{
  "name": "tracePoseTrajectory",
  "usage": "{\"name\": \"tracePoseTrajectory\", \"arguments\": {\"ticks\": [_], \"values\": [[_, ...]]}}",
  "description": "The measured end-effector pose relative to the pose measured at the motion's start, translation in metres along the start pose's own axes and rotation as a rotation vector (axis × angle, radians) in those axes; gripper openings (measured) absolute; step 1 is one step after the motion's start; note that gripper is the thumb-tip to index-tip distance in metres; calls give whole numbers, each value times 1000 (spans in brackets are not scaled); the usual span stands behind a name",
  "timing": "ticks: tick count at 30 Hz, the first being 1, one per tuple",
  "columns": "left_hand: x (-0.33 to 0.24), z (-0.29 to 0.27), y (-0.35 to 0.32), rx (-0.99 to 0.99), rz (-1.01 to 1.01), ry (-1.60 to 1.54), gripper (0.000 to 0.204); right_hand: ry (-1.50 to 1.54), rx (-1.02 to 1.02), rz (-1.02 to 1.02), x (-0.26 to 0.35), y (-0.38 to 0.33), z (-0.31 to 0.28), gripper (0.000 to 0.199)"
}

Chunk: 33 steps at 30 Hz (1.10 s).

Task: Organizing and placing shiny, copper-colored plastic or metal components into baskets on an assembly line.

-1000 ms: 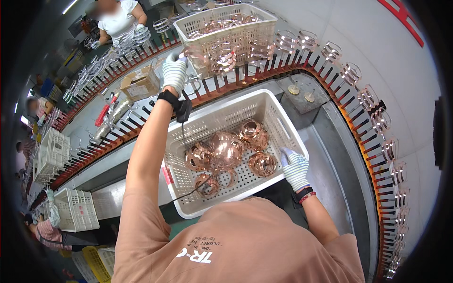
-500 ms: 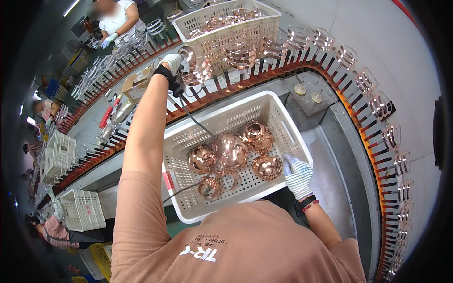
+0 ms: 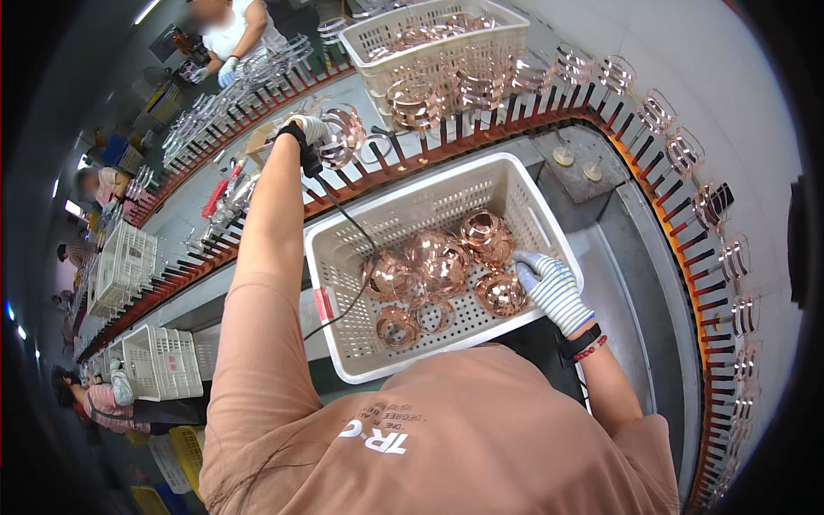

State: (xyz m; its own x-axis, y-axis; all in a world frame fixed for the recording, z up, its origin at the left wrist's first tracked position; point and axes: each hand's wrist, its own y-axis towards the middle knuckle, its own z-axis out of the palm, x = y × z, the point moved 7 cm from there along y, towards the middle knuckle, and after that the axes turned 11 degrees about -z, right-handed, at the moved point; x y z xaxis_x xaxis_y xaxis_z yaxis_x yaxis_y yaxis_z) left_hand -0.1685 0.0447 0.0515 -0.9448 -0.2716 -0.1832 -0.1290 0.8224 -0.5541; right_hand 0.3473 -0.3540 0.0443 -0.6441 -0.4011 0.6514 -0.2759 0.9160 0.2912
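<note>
My left hand (image 3: 311, 130), in a white glove, reaches up to the rack of upright black pegs. It is closed on a copper-coloured ring frame (image 3: 345, 137) made of shiny curved bands; its fingertips are partly hidden. Below lies a white perforated crate (image 3: 333, 354) holding several copper-coloured ring frames (image 3: 439, 262), some heaped together. My right hand (image 3: 556, 292), in a striped glove, lies over the crate's right wall with fingers stretched out. Its fingertips are close beside one ring frame (image 3: 500, 294) in the crate; whether they touch it I cannot tell.
A second crate (image 3: 438, 51) full of copper-coloured pieces stands behind the pegs. The peg line (image 3: 678, 225), carrying more ring frames, curves round to my right. A black cable (image 3: 348, 215) hangs from my left wrist across the crate. Co-workers stand at the far left.
The whole view has shifted, so the scene sits further right. My left hand is lower against the pegs with the ring frame; my right hand has slid slightly further in over the crate.
</note>
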Motion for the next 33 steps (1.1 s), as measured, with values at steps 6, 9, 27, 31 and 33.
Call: {"name": "tracePoseTrajectory", "arguments": {"ticks": [6,9,27,31,33], "values": [[32,3,-46,-252,-135,232,39,42,168,-107,44,29,9,31],[-18,0,-131,-718,31,66,44,228,125,-18,47,37,13,32],[-45,104,-364,-1220,693,-241,44,517,350,-450,171,220,74,103],[-22,131,-335,-994,604,-739,54,-4,146,-587,191,211,64,79],[-17,147,-324,-820,507,-885,53,-194,161,-515,190,211,66,55]]}}
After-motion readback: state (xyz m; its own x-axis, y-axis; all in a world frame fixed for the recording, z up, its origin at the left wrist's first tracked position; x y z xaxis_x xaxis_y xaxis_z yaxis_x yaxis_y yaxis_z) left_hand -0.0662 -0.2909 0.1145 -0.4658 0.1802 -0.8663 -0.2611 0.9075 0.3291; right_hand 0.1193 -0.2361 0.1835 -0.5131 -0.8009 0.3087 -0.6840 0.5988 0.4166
